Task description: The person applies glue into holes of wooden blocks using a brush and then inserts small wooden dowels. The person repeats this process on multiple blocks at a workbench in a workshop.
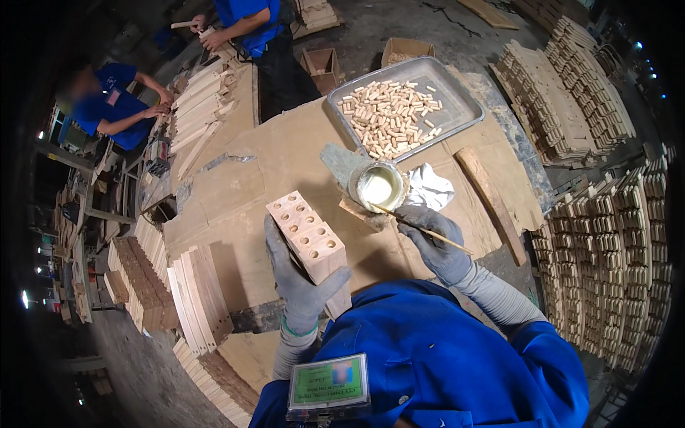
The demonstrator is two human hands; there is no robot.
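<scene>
My gloved left hand (296, 292) is closed round a bundle of wooden pieces (322, 262), held with their ends up. Pairs of round holes run along those ends, and they look bare inside. In my gloved right hand (437, 246) is a thin brush-like stick (432, 234), whose far end reaches the rim of a jar of white glue-like liquid (378, 187). The bristles, if any, are hidden at the jar. A crumpled white cloth (430, 187) lies right of the jar, close to my right hand.
Behind the jar, a grey tray (464, 107) holds many wooden dowels (389, 114). A long wooden bar (491, 203) lies at the table's right. Stacked wooden parts (606, 264) stand to the right, more (200, 296) at left. Two people in blue work at the far left.
</scene>
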